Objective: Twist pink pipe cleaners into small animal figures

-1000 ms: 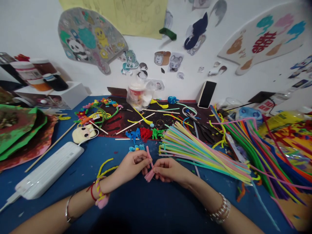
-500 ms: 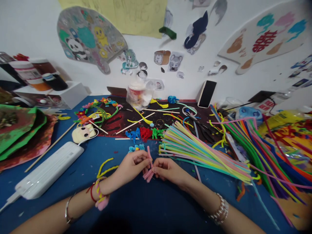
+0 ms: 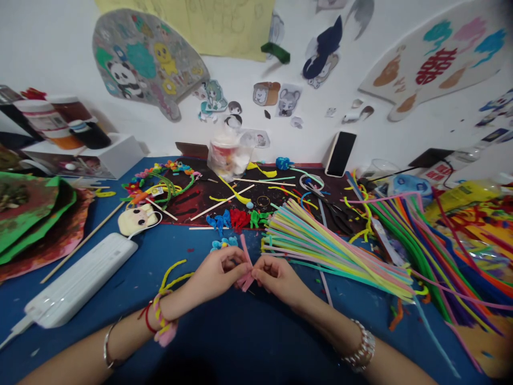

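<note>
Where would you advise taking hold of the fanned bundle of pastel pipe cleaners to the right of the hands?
Take the bundle at its narrow end, away from the hands, coming from above with the right hand. The stems converge there into a tight sheaf, so one grasp should gather them; the other end splays too wide.

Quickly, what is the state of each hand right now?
Left hand: closed, holding a pink fuzzy pipe cleaner.
Right hand: closed, holding the same pipe cleaner.
</note>
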Motion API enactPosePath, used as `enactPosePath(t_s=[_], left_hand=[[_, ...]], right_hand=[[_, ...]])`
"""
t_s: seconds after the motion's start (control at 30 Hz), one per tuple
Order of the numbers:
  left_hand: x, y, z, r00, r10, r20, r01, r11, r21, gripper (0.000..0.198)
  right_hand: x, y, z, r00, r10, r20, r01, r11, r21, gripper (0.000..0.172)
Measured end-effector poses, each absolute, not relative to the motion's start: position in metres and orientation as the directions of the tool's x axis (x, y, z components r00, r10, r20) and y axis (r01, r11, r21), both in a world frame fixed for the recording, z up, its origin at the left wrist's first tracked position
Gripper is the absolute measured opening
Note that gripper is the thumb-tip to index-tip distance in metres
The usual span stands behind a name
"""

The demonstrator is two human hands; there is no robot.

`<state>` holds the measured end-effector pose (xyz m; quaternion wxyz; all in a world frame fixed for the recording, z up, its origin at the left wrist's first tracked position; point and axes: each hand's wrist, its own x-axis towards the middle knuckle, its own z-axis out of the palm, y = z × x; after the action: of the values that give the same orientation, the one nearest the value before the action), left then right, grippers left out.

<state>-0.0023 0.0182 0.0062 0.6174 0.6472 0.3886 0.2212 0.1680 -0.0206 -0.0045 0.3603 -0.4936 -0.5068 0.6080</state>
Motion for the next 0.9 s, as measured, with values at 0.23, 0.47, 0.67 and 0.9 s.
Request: enactPosePath(t_s=[0.23,0.47,0.67,0.9], left_hand=[[-0.003,0.005,0.006,0.642,0.759,-0.106,0.493,-0.304,0.815,0.025],[-0.003,0.007,0.008,0.654,0.743,-0.147,0.515,-0.294,0.805,0.035],[-0.005,0.009,0.006,0.639,0.741,-0.207,0.516,-0.214,0.829,0.037],[-0.005,0.010,0.003,0.656,0.718,-0.233,0.513,-0.198,0.835,0.034]], right_hand=[[0.170,-0.019,-0.008,-0.207,0.944,-0.256,0.017,-0.258,-0.966,0.033],[0.171,-0.019,-0.007,-0.257,0.924,-0.283,-0.012,-0.295,-0.955,0.030],[0.175,-0.016,-0.008,-0.318,0.908,-0.274,-0.013,-0.293,-0.956,0.028],[0.174,-0.017,-0.016,-0.283,0.928,-0.244,0.039,-0.243,-0.969,0.031]])
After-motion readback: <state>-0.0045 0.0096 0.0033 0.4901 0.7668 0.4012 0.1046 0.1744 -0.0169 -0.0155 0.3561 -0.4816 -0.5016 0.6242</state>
